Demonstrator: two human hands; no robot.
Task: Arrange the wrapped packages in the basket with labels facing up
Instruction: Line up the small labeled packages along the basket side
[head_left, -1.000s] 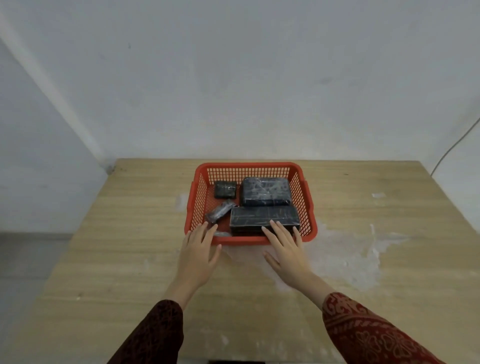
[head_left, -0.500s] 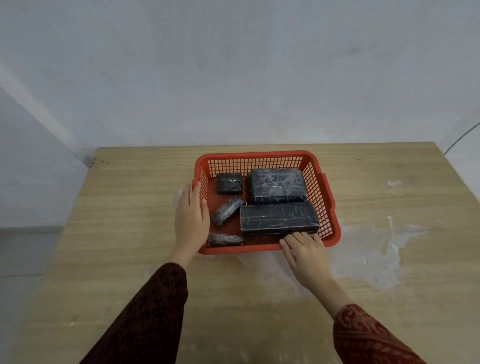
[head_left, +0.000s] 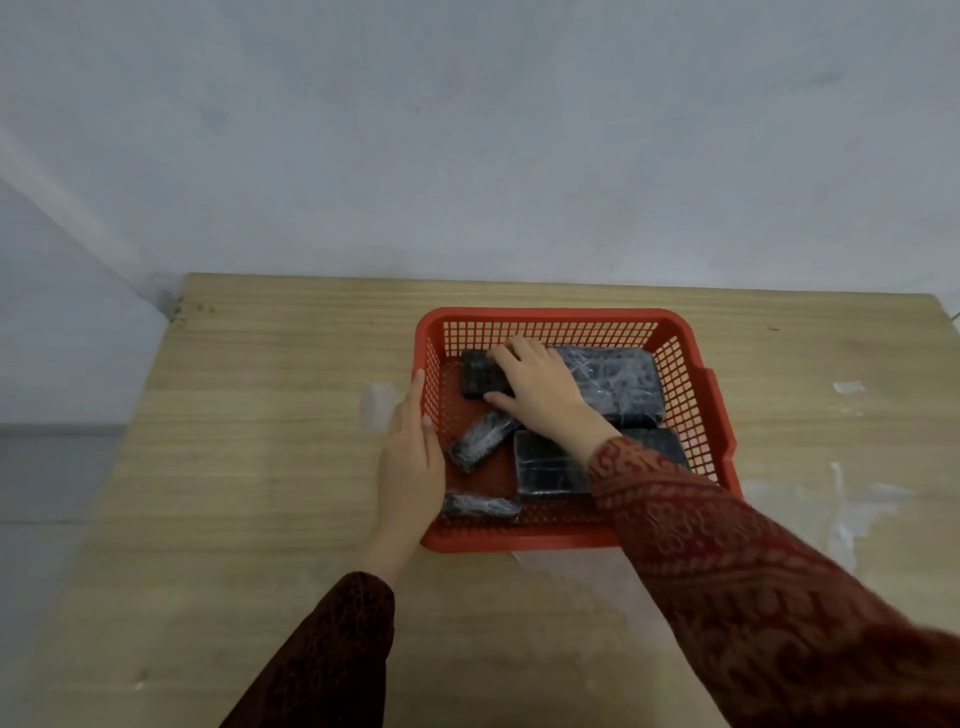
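Note:
A red plastic mesh basket (head_left: 550, 325) stands on the wooden table and holds several black packages wrapped in clear film. My right hand (head_left: 540, 387) reaches into the basket, fingers and thumb closed around the small square package (head_left: 480, 375) at the back left. Behind that hand lies a large package (head_left: 618, 382), and my forearm partly covers a long flat package (head_left: 548, 465). A small oblong package (head_left: 480, 441) lies tilted in the middle left; another small one (head_left: 480, 506) rests at the front left. My left hand (head_left: 410, 462) lies flat against the basket's outer left wall.
The wooden table (head_left: 249, 467) ends at the wall behind and has its left edge near a grey floor. White patches (head_left: 841, 519) mark the tabletop right of the basket, and a smaller patch (head_left: 376, 405) lies to its left.
My right hand left the basket's front rim, reached in and closed on the small square package. My left hand stays against the left wall. The view tilted down and closer.

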